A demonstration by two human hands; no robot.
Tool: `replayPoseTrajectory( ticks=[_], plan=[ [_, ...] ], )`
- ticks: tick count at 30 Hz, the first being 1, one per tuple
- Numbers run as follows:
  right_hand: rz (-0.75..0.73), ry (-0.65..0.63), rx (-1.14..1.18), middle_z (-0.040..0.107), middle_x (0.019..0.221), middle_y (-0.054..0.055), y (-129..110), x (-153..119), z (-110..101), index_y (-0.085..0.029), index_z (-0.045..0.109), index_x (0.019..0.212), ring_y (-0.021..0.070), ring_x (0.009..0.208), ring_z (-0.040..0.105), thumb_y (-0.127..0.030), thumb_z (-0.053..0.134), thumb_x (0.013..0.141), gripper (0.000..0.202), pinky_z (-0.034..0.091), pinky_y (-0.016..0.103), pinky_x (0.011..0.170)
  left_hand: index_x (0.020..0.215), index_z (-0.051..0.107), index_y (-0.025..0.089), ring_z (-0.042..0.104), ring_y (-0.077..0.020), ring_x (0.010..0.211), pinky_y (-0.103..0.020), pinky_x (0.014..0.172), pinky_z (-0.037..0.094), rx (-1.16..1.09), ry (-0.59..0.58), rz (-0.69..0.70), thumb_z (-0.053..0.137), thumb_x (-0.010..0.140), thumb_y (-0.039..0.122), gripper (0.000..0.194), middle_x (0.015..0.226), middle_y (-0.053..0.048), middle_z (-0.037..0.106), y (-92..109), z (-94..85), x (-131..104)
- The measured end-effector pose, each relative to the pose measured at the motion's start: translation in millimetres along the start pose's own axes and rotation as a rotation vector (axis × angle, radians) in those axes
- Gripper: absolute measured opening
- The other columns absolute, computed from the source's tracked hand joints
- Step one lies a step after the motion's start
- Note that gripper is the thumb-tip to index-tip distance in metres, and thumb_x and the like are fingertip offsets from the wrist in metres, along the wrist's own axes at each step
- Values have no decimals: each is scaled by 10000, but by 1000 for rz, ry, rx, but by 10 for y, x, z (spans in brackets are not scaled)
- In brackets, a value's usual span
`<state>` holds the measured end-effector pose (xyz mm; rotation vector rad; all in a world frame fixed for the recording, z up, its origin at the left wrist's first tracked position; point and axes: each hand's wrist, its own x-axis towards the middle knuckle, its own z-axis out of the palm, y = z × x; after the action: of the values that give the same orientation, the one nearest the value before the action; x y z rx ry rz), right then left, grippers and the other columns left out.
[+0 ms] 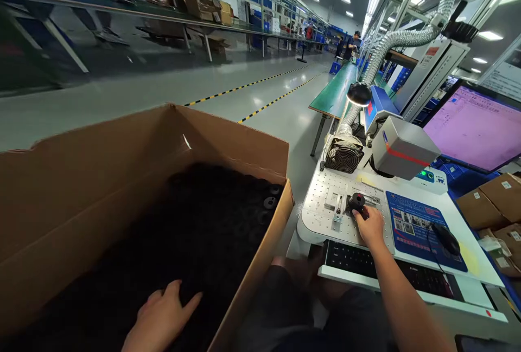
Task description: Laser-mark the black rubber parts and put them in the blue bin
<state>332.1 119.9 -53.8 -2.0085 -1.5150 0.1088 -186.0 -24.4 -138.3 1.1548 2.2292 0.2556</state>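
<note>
Inside a large cardboard box (228, 129) on the left lies a heap of black ring-shaped parts (268, 203). Over this heap, low in the box, is my left hand (163, 314), its thumb spread away from the fingers; I see nothing held in it. At the perforated worktable my right hand (370, 224) grips a black round part (357, 201) between thumb and fingers. That part sits at a small metal fixture (338, 205), below a grey machine head (402, 146). My fingers hide its lower side.
A fan (344, 157), a blue mat (419, 227) with a mouse (445, 239), and a monitor (476, 127) surround the fixture. A keyboard (354, 260) lies on a tray in front. More cartons (484, 203) stand at right; a long bench (228, 25) runs along the back left.
</note>
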Motion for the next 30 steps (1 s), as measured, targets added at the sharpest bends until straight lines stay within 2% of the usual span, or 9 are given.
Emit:
replayPoseTrajectory(
  ticks=[10, 13, 16, 19, 22, 26, 30],
  plan=[
    [5, -10, -45, 701, 1087, 136, -45, 1, 13, -186, 743, 1049, 358, 1118, 570, -537, 607, 839, 431, 403, 464, 957, 1402, 472, -12, 534, -499, 1216, -539, 837, 550, 53, 19, 78, 348, 695, 728, 1031, 1315, -328, 517, -67, 86, 119],
    [16, -23, -19, 703, 1106, 142, -65, 35, -6, -185, 740, 1081, 368, 1129, 576, -540, 620, 822, 456, 414, 490, 970, 1394, 478, -1, 595, -482, 1121, -525, 796, 566, 22, 35, 37, 383, 704, 706, 992, 1310, -333, 514, -58, 41, 98],
    [29, 13, 108, 703, 1142, 161, -61, -4, -93, -160, 708, 1157, 354, 1107, 606, -579, 634, 796, 558, 446, 498, 978, 1422, 438, 5, 652, -434, 977, -500, 739, 577, 7, 41, -6, 409, 724, 689, 978, 1266, -328, 529, -82, 0, 105],
    [-7, 138, 234, 703, 1154, 168, -18, -267, -280, -135, 683, 1174, 323, 1095, 633, -556, 603, 830, 550, 469, 491, 1001, 1416, 430, -17, 631, -429, 1044, -479, 811, 570, 61, 22, 45, 417, 757, 625, 921, 1082, -269, 603, -129, 12, 151],
    [-73, 191, 284, 732, 1096, 125, 47, -735, -507, -173, 700, 1097, 274, 1048, 671, -436, 535, 913, 361, 500, 444, 989, 1407, 444, -4, 622, -424, 1072, -481, 850, 556, 113, 9, 68, 412, 782, 554, 838, 1005, -235, 616, -160, 66, 191],
    [-133, 29, 301, 761, 984, 71, 170, -1304, -642, -223, 727, 999, 227, 911, 717, -295, 490, 935, 255, 564, 379, 877, 1378, 481, 21, 624, -426, 1067, -495, 847, 551, 145, 7, 74, 434, 770, 513, 784, 1071, -252, 610, -139, 96, 180],
    [-174, -82, 256, 763, 1030, 68, 300, -1550, -536, -231, 730, 1035, 232, 952, 712, -199, 459, 898, 305, 578, 408, 892, 1364, 506, 5, 565, -458, 1199, -511, 893, 536, 147, 28, 85, 470, 742, 523, 810, 1059, -258, 636, -40, 22, 111]
  ],
)
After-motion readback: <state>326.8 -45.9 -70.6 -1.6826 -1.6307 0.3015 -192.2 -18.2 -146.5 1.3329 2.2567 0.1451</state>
